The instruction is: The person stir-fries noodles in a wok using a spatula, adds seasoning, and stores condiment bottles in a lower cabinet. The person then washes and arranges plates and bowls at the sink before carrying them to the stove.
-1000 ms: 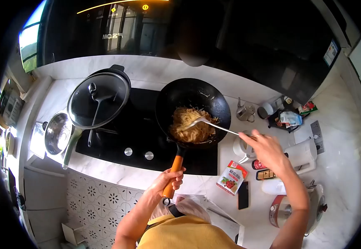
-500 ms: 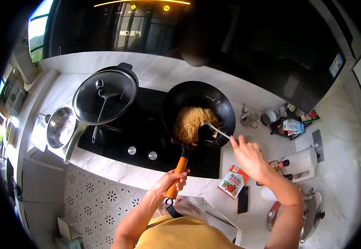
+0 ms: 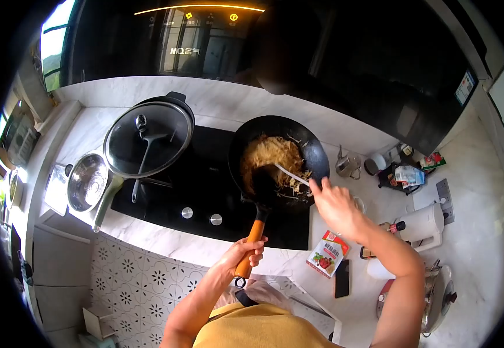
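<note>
A black wok (image 3: pixel 314 152) stands on the right part of the stove, with golden-brown, noodle-like strands (image 3: pixel 275 152) heaped toward its far left side. My left hand (image 3: pixel 245 254) is closed around the wok's orange-brown handle (image 3: pixel 256 230). In my right hand (image 3: pixel 336 204) is the pale handle of a spatula (image 3: pixel 291 173). Its dark blade reaches into the wok at the near edge of the strands, and is hard to tell from the black wok surface. Loose shreds lie on the right side of the wok.
Left on the black stove (image 3: pixel 205 174) is a glass-lidded pot (image 3: pixel 147 139), a utensil lying across its lid. Beside it sits a steel pan (image 3: pixel 86 181). A seasoning packet (image 3: pixel 327 254), a phone (image 3: pixel 342 278) and a white kettle (image 3: pixel 426 225) are on the right counter.
My right hand and the spatula have shifted slightly left and up, and the strands are pushed toward the wok's far side. Loose shreds now show at right. My left hand keeps its grip.
</note>
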A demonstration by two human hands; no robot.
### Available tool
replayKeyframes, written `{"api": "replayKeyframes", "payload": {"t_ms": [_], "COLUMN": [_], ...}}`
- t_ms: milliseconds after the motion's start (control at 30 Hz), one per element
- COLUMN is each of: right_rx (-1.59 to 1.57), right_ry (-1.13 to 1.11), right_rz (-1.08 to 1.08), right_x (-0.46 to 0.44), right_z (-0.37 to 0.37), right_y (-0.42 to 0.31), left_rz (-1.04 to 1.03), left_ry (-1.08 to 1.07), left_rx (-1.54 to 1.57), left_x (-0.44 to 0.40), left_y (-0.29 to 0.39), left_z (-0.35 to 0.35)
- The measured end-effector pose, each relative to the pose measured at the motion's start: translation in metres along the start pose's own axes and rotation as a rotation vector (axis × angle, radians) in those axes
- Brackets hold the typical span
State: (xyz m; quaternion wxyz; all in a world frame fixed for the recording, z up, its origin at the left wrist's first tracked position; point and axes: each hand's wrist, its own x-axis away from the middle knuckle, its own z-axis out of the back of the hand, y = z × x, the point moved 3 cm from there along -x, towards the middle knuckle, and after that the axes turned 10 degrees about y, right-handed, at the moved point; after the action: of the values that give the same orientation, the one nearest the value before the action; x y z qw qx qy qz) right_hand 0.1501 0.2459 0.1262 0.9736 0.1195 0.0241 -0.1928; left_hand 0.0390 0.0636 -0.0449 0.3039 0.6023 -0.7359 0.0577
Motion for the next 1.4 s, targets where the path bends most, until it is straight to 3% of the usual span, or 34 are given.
{"api": "replayKeyframes", "payload": {"t_ms": [67, 100, 133, 233, 300, 333, 400, 433, 467, 567, 600, 667, 733, 800, 900, 967, 1100, 1233, 1333, 1367, 1400], "right_rx": [0.027, 0.139, 0.111, 0.191, 0.261, 0.363, 0.338, 0.352, 0.288, 0.277, 0.232, 0.442, 0.42, 0.382, 0.354, 0.127, -0.055, 0.06, 0.112, 0.021, 0.02], "right_ry": [-0.058, 0.079, 0.099, 0.113, -0.108, -0.151, -0.154, -0.044, -0.102, 0.067, 0.085, 0.238, -0.094, -0.112, -0.12, -0.252, -0.087, -0.008, 0.035, 0.182, 0.186], "right_rz": [-0.097, -0.035, 0.0, 0.025, 0.003, 0.125, 0.135, 0.225, 0.114, 0.012, -0.125, 0.069, -0.058, -0.165, -0.175, -0.43, -0.373, -0.159, -0.121, -0.105, -0.107], "right_x": [-0.011, -0.005, 0.0, 0.012, 0.022, 0.027, 0.023, 0.02, 0.008, -0.029, -0.038, -0.037, -0.035, -0.033, -0.051, -0.069, -0.075, -0.053, -0.058, -0.061, -0.07], "right_z": [-0.014, -0.016, 0.032, 0.077, 0.096, 0.078, 0.068, 0.05, 0.027, -0.013, -0.025, 0.003, 0.048, 0.068, 0.035, 0.001, -0.02, 0.046, 0.05, 0.033, 0.028], "right_y": [0.024, 0.036, 0.042, 0.042, 0.037, 0.036, 0.03, 0.029, 0.03, 0.047, 0.061, 0.064, 0.065, 0.076, 0.112, 0.126, 0.094, 0.066, 0.102, 0.124, 0.128], "left_rz": [-0.003, 0.005, 0.009, 0.014, 0.027, 0.025, 0.022, 0.021, 0.024, 0.015, 0.019, 0.014, 0.019, 0.024, 0.032, 0.034, 0.032, 0.028, 0.028, 0.034, 0.032], "left_ry": [-0.006, 0.0, -0.003, -0.013, -0.01, -0.013, -0.023, -0.009, 0.006, 0.004, 0.004, -0.007, 0.012, -0.003, -0.004, 0.001, -0.014, 0.01, 0.009, 0.007, 0.007], "left_rx": [-0.005, 0.007, 0.021, 0.028, 0.01, -0.007, -0.003, -0.001, -0.001, -0.01, -0.019, -0.04, -0.018, -0.005, 0.004, 0.013, 0.034, 0.017, -0.01, -0.002, -0.007], "left_x": [0.002, 0.003, 0.002, 0.0, 0.002, 0.001, 0.001, 0.001, 0.003, 0.002, 0.003, 0.002, 0.002, 0.002, 0.001, 0.0, 0.0, 0.0, 0.0, 0.0, 0.0], "left_y": [-0.002, -0.003, 0.0, 0.001, -0.002, 0.0, 0.001, 0.001, 0.001, 0.001, 0.0, 0.001, 0.0, -0.001, -0.001, -0.001, -0.003, -0.003, -0.004, -0.003, -0.003], "left_z": [0.001, 0.002, 0.001, 0.001, 0.002, 0.003, 0.003, 0.002, 0.001, 0.0, 0.001, 0.002, 0.001, 0.002, 0.003, 0.004, 0.003, 0.001, 0.003, 0.001, 0.001]}}
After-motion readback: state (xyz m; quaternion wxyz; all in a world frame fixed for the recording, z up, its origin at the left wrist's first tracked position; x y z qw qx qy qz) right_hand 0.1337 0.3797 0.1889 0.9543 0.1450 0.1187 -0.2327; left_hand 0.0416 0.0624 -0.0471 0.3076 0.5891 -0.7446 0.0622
